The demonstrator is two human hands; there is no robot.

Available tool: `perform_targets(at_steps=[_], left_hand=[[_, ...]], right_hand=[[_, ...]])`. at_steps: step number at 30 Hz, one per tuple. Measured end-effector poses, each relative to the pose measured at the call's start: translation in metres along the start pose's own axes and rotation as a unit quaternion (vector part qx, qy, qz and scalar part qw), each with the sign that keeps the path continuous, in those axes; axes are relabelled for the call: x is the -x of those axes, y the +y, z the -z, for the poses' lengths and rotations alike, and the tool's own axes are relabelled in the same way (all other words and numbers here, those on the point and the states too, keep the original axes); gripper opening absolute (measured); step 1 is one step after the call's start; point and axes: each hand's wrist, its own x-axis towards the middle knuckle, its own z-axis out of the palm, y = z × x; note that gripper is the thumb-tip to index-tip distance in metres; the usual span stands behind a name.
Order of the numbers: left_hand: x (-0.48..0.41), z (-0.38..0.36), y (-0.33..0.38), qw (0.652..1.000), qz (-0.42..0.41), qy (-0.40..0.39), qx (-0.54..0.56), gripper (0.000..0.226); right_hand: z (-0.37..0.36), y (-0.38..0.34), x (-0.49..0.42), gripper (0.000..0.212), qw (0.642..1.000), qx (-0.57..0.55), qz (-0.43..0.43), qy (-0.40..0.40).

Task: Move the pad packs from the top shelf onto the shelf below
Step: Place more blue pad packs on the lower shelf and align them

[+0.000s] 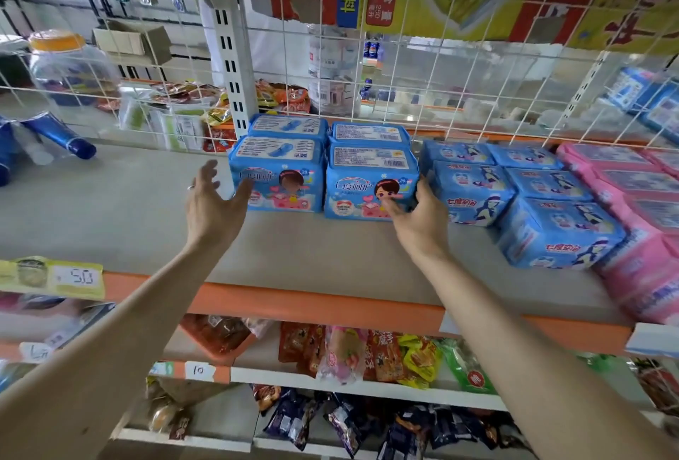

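Nearest and lowest, the shelf below (pixel 294 378) is seen, with snack bags (pixel 382 356) laid along it. The packs are meant to be put there. Above it, the top shelf (pixel 128 209) is edged in orange, and both arms are stretched up over that edge.

The left hand (pixel 213 202) is held wide, fingers (pixel 211 173) spread and holding nothing, just beside the left pad pack (pixel 279 184). It looks ready to be pressed on that side.

The right hand (pixel 419 219) is set on the right pad pack (pixel 363 187). The thumb is laid across the front, and the fingers are tucked round the right side, next to the dark blue packs (pixel 474 187). It is judged that both packs are to be squeezed together and lifted as one.

Two more such packs are stood behind. Pink packs (pixel 643 224) are stacked far right. Farthest, a wire back (pixel 404 66) is fixed, likely so that nothing falls behind.
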Motion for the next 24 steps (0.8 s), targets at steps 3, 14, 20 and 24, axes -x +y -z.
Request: perform_targets(at_steps=[3,14,20,24], left_hand=[[-0.004,-0.002,0.001,0.997,-0.032,-0.063,0.041,0.066],[-0.018,-0.006,-0.008,0.994,-0.039,-0.098,0.013,0.062],[-0.008,0.002,-0.004,0.996,-0.066,-0.063,-0.012,0.058],[0.011,-0.001,0.008,0.971,-0.216,-0.025,-0.099,0.064]], right_hand=[[-0.004,0.000,0.003,0.048,1.000,-0.009,-0.008,0.019],[-0.030,-0.015,0.004,0.062,0.993,0.028,-0.073,0.087],[-0.022,-0.013,0.003,0.065,0.997,0.004,-0.059,0.055],[-0.009,-0.010,0.002,0.096,0.998,0.031,-0.023,0.049]])
